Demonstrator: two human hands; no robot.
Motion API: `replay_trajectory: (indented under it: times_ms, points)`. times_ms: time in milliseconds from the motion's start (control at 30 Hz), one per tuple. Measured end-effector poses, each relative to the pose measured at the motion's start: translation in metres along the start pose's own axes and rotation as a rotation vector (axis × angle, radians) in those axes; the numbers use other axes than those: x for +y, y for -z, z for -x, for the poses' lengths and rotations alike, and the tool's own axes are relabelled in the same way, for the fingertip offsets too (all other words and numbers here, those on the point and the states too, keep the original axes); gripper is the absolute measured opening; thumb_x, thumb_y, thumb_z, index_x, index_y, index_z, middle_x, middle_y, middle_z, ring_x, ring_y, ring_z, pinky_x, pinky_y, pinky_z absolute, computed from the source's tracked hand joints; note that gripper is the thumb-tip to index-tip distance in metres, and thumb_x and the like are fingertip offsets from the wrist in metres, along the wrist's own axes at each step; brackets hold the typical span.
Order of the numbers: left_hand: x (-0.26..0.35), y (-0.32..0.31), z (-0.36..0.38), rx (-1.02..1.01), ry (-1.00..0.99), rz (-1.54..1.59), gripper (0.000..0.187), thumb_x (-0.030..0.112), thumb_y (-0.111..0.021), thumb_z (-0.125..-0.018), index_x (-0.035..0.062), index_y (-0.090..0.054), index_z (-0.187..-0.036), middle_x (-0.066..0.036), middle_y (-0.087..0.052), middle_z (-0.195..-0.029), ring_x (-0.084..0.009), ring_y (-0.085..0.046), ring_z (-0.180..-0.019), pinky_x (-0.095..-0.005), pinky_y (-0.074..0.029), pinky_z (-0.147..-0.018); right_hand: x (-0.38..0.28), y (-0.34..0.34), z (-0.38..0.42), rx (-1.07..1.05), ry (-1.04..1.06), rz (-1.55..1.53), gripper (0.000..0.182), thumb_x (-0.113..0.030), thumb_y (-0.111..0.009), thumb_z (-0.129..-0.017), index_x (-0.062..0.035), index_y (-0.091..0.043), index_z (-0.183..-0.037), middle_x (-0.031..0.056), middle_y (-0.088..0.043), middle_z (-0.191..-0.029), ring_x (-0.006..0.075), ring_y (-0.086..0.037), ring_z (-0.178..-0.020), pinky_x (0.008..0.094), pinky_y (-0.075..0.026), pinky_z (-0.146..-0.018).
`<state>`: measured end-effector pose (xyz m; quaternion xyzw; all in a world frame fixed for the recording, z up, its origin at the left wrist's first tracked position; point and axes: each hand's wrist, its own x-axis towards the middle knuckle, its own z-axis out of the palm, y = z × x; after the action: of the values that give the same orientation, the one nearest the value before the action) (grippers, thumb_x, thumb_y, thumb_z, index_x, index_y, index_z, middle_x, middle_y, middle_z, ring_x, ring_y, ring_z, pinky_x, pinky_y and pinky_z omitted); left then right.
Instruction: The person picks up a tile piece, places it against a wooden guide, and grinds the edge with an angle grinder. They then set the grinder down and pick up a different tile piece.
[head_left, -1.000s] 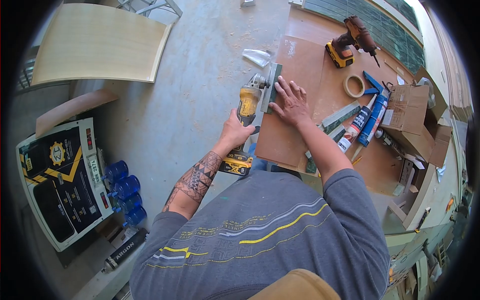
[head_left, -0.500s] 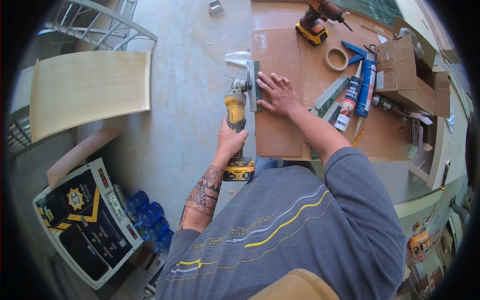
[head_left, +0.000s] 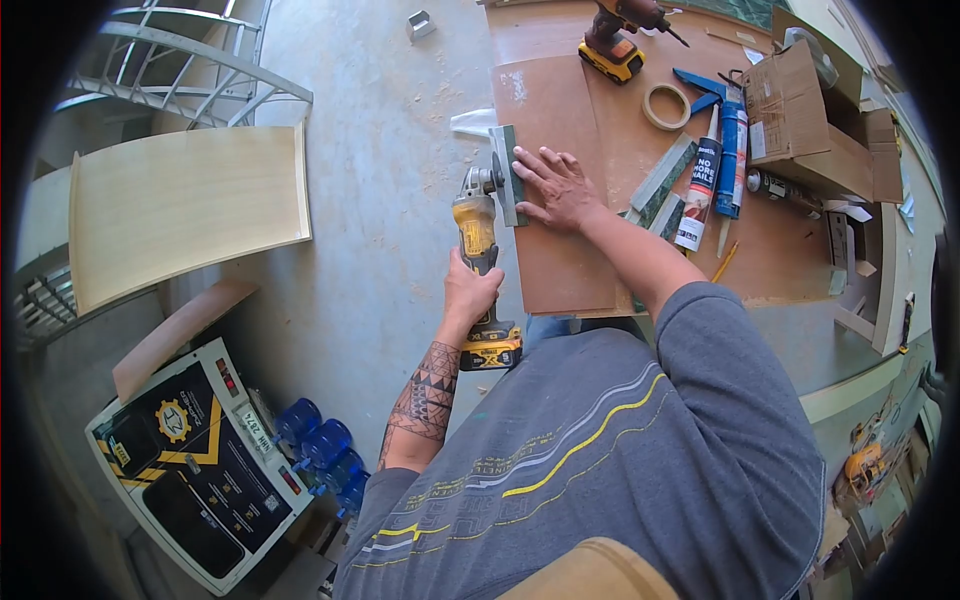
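Note:
My left hand [head_left: 472, 292] is wrapped around the body of a yellow and black cordless angle grinder [head_left: 475, 222]. Its disc end meets the left side of a narrow green-and-grey stone-like strip [head_left: 507, 172], though the exact contact is hard to make out. That strip lies along the left edge of a brown board [head_left: 560, 270]. With fingers spread, my right hand [head_left: 562, 190] presses flat on the board, its fingertips against the strip. To the right of this hand lie more green marbled strips [head_left: 664, 178].
A cordless drill [head_left: 612, 45], a tape roll [head_left: 666, 106], an adhesive tube [head_left: 701, 185], a blue caulking gun [head_left: 731, 160], a pencil [head_left: 726, 262] and a cardboard box [head_left: 795, 110] sit on the table. A curved panel [head_left: 190, 215] and a vehicle [head_left: 200, 460] are at left.
The view has shifted and turned slightly. The grinder and strip tilt a little more in view; both hands keep their places on them.

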<state>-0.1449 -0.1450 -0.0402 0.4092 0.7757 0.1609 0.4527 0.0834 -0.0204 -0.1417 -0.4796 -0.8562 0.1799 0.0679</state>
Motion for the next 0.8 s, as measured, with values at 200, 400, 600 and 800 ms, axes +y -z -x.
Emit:
replay_trajectory:
  times_ms: [200,400,600,800]
  points:
    - [0.004,0.001,0.005,-0.002,0.006,0.009,0.066,0.019,-0.078,-0.086,-0.0028,-0.05,-0.141,-0.014,-0.076,-0.091,-0.0213,-0.076,-0.067,-0.0377,-0.064,-0.065,-0.002,0.005,0.001,-0.016,-0.006,0.004,0.083,-0.067,-0.053,-0.108,-0.022,-0.036,-0.175,-0.0025,-0.02,-0.188,0.0305,-0.025,-0.169,0.0495,-0.017,-0.138]
    - [-0.004,0.0,0.004,-0.005,0.0,0.007,0.066,0.019,-0.078,-0.085,-0.003,-0.05,-0.141,-0.014,-0.077,-0.092,-0.0219,-0.076,-0.068,-0.0384,-0.064,-0.066,-0.002,0.004,0.0,-0.026,-0.012,0.015,0.082,-0.067,-0.052,-0.109,-0.0226,-0.035,-0.176,-0.0028,-0.02,-0.188,0.0304,-0.024,-0.169,0.0492,-0.016,-0.138]
    - [-0.006,0.001,0.006,-0.009,0.022,-0.007,0.069,0.02,-0.078,-0.085,-0.0036,-0.048,-0.142,-0.018,-0.078,-0.092,-0.0262,-0.078,-0.072,-0.0413,-0.065,-0.069,-0.001,0.001,0.0,-0.014,-0.008,0.02,0.084,-0.068,-0.054,-0.107,-0.0227,-0.036,-0.176,-0.0033,-0.021,-0.188,0.03,-0.027,-0.168,0.0488,-0.016,-0.137]
    - [-0.009,0.001,0.006,-0.005,0.011,-0.033,0.069,0.02,-0.078,-0.085,-0.0042,-0.046,-0.142,-0.021,-0.078,-0.092,-0.0305,-0.08,-0.074,-0.0445,-0.065,-0.072,0.0,0.001,0.0,-0.006,-0.004,0.014,0.085,-0.068,-0.056,-0.105,-0.0227,-0.038,-0.175,-0.0033,-0.023,-0.187,0.0293,-0.028,-0.167,0.0488,-0.015,-0.137]
